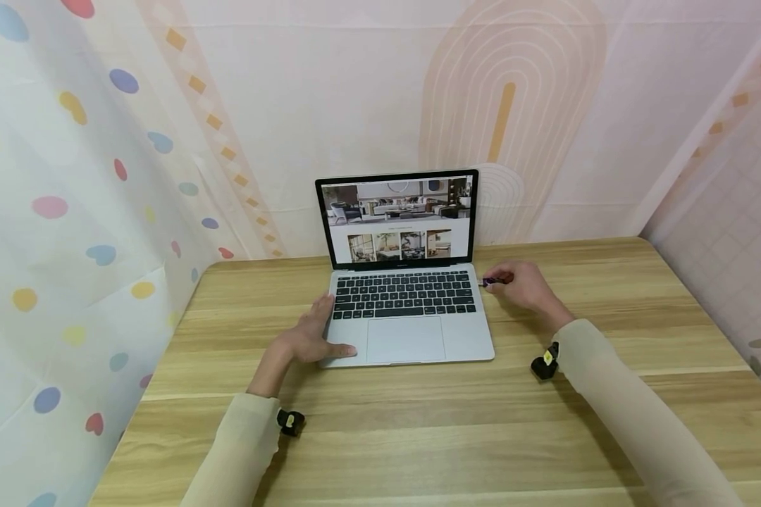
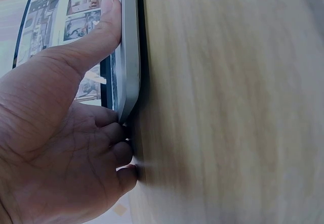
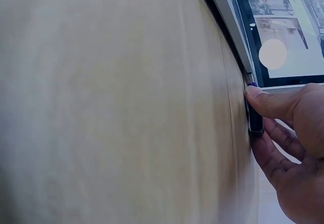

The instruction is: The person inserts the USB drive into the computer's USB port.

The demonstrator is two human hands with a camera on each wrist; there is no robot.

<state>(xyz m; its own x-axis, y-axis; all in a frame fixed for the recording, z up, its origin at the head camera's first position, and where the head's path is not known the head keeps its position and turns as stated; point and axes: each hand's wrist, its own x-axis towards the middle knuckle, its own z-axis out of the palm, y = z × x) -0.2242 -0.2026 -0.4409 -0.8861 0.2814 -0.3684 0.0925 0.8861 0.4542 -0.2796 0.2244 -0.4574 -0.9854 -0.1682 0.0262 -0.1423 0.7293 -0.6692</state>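
An open silver laptop stands on the wooden table, its screen lit with a page of room pictures. My left hand holds its left side, the thumb lying on the palm rest. In the left wrist view the other fingers bend against the laptop's side edge, close to the tabletop. At the right edge, near the top of the keyboard, my right hand pinches a small dark purple USB stick between thumb and fingers. The stick's metal end points at the laptop's side and meets it in the right wrist view.
The wooden table reaches back to a patterned curtain behind the laptop. A dotted curtain hangs at the left, a pale one at the right. Small black wrist cameras sit at both sleeves.
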